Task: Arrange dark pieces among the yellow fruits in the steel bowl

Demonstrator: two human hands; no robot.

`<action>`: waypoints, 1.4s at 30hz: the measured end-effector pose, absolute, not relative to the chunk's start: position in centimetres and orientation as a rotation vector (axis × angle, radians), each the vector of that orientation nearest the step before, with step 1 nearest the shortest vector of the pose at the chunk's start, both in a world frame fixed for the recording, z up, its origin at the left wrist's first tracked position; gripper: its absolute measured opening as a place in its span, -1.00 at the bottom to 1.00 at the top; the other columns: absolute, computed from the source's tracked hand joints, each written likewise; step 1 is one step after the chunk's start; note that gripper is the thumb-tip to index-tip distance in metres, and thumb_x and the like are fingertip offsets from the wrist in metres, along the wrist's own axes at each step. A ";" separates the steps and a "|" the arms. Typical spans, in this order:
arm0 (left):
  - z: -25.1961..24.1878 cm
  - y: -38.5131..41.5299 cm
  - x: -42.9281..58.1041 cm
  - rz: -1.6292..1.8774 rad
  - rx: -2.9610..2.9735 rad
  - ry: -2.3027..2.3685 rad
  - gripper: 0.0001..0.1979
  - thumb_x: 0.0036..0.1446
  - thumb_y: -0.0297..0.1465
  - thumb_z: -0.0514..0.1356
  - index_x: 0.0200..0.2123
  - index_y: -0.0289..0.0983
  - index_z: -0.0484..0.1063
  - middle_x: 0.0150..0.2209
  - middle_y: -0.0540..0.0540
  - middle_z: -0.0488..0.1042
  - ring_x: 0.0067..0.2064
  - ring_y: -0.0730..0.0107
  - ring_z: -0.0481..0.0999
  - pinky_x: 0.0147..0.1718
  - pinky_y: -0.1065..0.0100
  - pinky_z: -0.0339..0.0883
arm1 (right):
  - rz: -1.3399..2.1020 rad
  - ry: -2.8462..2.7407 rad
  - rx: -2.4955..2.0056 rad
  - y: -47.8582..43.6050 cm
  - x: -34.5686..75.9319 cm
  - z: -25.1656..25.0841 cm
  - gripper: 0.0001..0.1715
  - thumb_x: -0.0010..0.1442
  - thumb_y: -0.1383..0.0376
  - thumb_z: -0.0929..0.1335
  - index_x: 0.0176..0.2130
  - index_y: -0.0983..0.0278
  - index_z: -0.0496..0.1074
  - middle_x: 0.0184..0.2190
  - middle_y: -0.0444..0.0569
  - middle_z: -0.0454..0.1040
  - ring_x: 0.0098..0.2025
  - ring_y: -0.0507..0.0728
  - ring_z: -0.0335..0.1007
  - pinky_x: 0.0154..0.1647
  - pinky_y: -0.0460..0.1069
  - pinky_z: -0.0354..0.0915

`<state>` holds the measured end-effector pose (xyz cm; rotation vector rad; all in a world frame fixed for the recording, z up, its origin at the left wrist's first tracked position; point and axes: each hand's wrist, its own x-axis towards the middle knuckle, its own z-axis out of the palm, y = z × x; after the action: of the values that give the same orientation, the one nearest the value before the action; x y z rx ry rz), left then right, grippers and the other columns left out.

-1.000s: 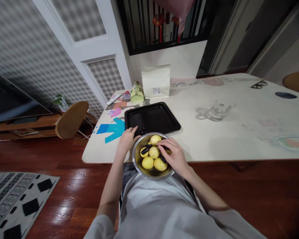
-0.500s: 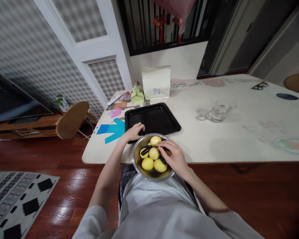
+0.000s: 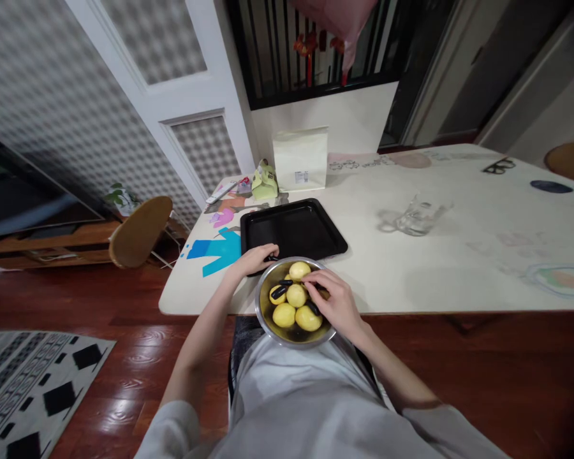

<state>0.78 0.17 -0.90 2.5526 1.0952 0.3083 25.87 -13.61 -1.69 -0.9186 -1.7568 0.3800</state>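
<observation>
A steel bowl (image 3: 263,319) rests at the table's near edge, against my body. Inside lie several yellow round fruits (image 3: 284,315), lemon-like, and a few glossy black elongated pieces (image 3: 279,292). My right hand (image 3: 337,303) reaches over the bowl's right side, its thumb and fingers pinched together; what they hold is hidden beneath them. Behind the bowl sits a black baking tray (image 3: 294,226). At the tray's near left corner, my left hand (image 3: 256,259) has its fingers closed over a small black elongated piece (image 3: 270,258), partly covered by them.
A clear glass cup (image 3: 416,220) stands to the right on the white table (image 3: 387,274). Behind the tray are a cream paper bag (image 3: 300,159), a green packet (image 3: 264,182) and a white remote (image 3: 220,192). Black-framed glasses (image 3: 499,166) lie far right.
The fingers of my left hand have flattened and moved slightly lower over the black piece. My right hand stays at the bowl, whose contents look unchanged.
</observation>
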 end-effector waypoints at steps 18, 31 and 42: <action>-2.2 0.0 0.3 0.758 2.332 1.188 -0.71 0.31 -0.11 0.19 -0.21 -0.23 0.37 -0.37 0.02 0.47 -0.39 0.43 0.43 -0.35 0.44 0.25 | 0.379 -1.735 -0.920 -13.4 25.8 -2.1 -0.83 0.38 0.36 0.33 -0.15 0.18 0.55 -0.21 -0.01 0.63 -0.12 0.19 0.58 -0.05 0.10 0.50; 0.7 -3.3 1.4 1.181 2.347 1.328 -0.76 0.33 -0.17 0.24 -0.16 -0.24 0.42 -0.33 -0.01 0.55 -0.46 0.50 0.45 -0.45 0.48 0.26 | 0.303 -1.745 -0.918 -13.4 25.9 -1.2 -0.82 0.39 0.39 0.33 -0.13 0.18 0.53 -0.23 -0.02 0.63 -0.14 0.19 0.56 -0.08 0.11 0.49; 1.2 -13.2 4.1 1.255 2.667 1.121 -0.77 0.36 -0.19 0.24 -0.13 -0.25 0.49 -0.26 -0.07 0.64 -0.27 0.39 0.66 -0.30 0.46 0.46 | 0.184 -1.878 -0.765 -14.8 25.3 -0.2 -0.67 0.38 0.41 0.36 0.09 0.19 0.50 -0.06 0.04 0.63 -0.03 0.19 0.57 0.05 0.16 0.50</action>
<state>4.05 -13.16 1.15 2.6665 1.1207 1.2549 25.34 -14.85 -0.23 -0.7648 -1.8780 0.1837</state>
